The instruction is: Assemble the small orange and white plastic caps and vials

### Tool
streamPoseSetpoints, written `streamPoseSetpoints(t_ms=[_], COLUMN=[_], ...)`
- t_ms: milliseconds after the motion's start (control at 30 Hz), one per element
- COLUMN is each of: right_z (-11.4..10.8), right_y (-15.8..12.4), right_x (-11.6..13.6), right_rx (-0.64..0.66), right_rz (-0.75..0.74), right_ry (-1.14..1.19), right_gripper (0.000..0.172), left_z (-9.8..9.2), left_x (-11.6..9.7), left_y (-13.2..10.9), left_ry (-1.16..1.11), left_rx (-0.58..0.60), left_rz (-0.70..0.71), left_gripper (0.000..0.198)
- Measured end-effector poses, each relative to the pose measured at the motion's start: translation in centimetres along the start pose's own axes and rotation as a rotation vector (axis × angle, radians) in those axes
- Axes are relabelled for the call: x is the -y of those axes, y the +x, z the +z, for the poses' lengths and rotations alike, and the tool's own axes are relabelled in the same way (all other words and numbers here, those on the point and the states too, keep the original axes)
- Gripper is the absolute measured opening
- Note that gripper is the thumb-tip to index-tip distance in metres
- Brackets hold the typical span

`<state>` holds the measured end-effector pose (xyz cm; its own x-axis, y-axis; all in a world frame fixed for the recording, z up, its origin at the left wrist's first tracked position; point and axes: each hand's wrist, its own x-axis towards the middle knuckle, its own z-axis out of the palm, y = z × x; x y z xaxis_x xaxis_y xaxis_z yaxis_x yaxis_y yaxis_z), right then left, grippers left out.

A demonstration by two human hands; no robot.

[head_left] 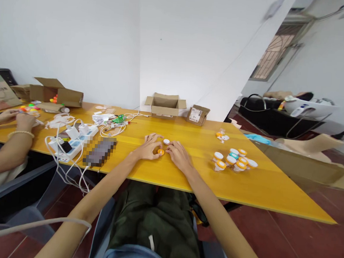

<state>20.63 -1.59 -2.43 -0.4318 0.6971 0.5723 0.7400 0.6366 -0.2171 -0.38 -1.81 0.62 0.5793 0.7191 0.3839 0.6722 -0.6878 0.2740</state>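
Observation:
My left hand (148, 148) rests on the table with its thumb and fingers closed round a small orange lid (160, 152). Just beyond lies a white round disc (166, 141), at the fingertips of my right hand (179, 155). The right fingers are bent and close together; whether they grip the disc or only touch it I cannot tell. Off to the right stands a group of small clear jars (237, 162) with orange, white and teal lids. Behind them are some loose white discs and an orange piece (221, 135).
An open cardboard box (165, 105) and a smaller box (198, 115) stand by the wall. Left lie a phone (100, 151), a white power strip (79, 142) with cables, and a green circuit board (119, 119). A co-worker's hands (25, 120) are at far left.

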Motion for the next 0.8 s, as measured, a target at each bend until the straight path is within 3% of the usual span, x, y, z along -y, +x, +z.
streamPoseSetpoints(t_ms=[800], right_z=[0.31], right_y=[-0.08], right_x=[-0.43], right_rx=[-0.027], right_rz=[0.003], right_ry=[0.085], right_gripper=[0.015], left_z=[-0.08], left_x=[0.19], left_y=[-0.03], left_ry=[-0.008], left_rx=[0.016], left_rz=[0.009], left_gripper=[0.033])
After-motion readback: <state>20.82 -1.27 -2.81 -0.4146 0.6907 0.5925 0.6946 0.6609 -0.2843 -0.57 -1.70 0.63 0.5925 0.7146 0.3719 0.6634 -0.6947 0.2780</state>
